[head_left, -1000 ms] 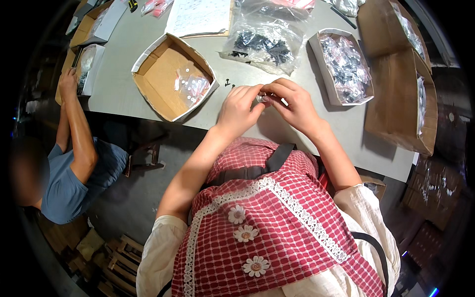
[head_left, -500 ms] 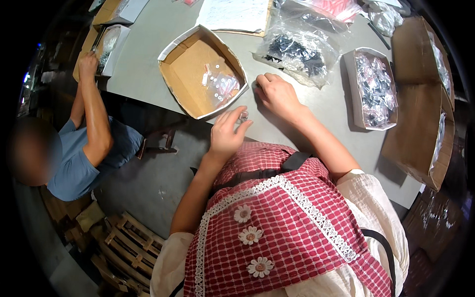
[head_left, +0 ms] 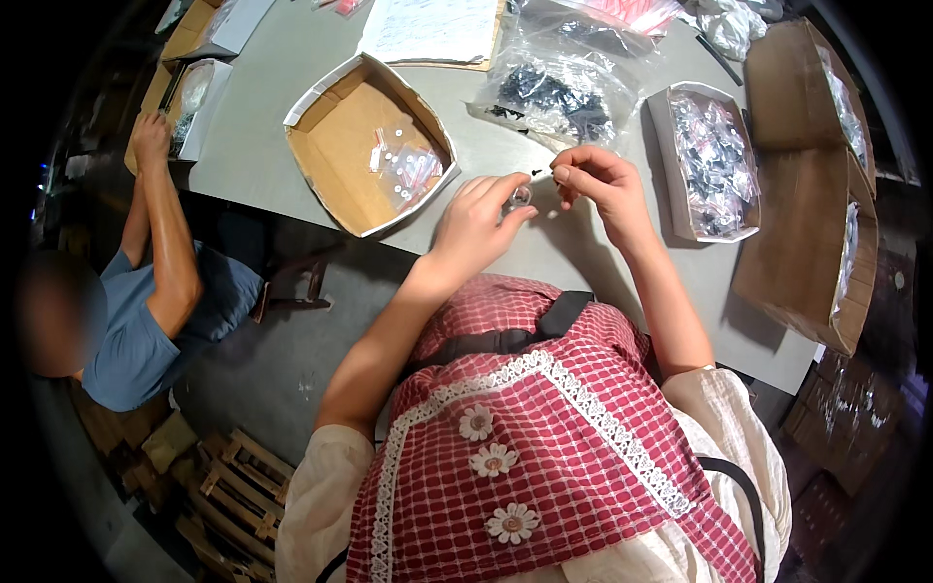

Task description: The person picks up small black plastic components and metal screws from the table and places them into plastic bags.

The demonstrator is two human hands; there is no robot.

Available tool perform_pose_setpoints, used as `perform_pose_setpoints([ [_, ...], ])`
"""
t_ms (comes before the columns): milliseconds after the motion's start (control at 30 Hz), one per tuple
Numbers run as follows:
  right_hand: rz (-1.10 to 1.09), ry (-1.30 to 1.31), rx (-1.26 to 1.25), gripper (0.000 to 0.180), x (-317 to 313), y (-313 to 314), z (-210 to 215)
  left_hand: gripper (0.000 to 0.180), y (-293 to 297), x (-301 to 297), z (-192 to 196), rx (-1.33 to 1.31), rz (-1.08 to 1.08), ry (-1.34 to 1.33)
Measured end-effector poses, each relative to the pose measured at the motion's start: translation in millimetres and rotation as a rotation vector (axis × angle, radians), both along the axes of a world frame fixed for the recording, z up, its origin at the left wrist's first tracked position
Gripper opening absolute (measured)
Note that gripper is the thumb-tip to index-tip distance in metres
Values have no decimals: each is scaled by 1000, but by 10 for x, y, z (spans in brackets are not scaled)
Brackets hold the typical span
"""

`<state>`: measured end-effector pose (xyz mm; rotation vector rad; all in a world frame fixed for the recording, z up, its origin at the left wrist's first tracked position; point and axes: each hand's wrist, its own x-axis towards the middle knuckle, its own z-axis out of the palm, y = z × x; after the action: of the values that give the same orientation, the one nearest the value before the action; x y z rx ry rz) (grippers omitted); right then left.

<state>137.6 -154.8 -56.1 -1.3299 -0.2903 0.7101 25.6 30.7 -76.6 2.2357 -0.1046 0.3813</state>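
My left hand (head_left: 478, 222) is curled over the near edge of the table, holding a small see-through, rounded piece (head_left: 521, 198) between thumb and fingers. To its right, my right hand (head_left: 600, 185) is raised above the table with thumb and fingertips pinched together. Whatever lies between those fingertips is too small to make out. A tiny black piece (head_left: 535, 172) shows between the two hands, just left of the right fingertips. Beyond them is a clear plastic bag (head_left: 622, 92) of small black parts (head_left: 554, 92).
An open cardboard tray (head_left: 335, 160) with small clear bags (head_left: 406, 167) stands to the left. On the right are a white box (head_left: 680, 209) of bagged parts and brown cartons (head_left: 792, 243). Papers (head_left: 428, 29) lie at the back. Another person (head_left: 146, 301) works at far left.
My right hand has lifted off the table and moved right, its fingers pinched. My left hand has moved right and away from me with the see-through piece. The view has shifted slightly.
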Motion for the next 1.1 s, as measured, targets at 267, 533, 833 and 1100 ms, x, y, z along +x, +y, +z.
perform_pose_setpoints([
  [267,-42,-81,64,17,-174,-58,94,39,-117,149,109,33,-59,-84],
  [533,-28,-550,-253,21,-244,-58,186,40,-105,128,130,70,-60,-89],
  [833,-59,-203,-205,18,-184,-128,56,33,-77,48,229,-522,-15,475],
  [1100,44,-37,-68,19,-272,-141,526,20,79,126,605,-850,-51,557],
])
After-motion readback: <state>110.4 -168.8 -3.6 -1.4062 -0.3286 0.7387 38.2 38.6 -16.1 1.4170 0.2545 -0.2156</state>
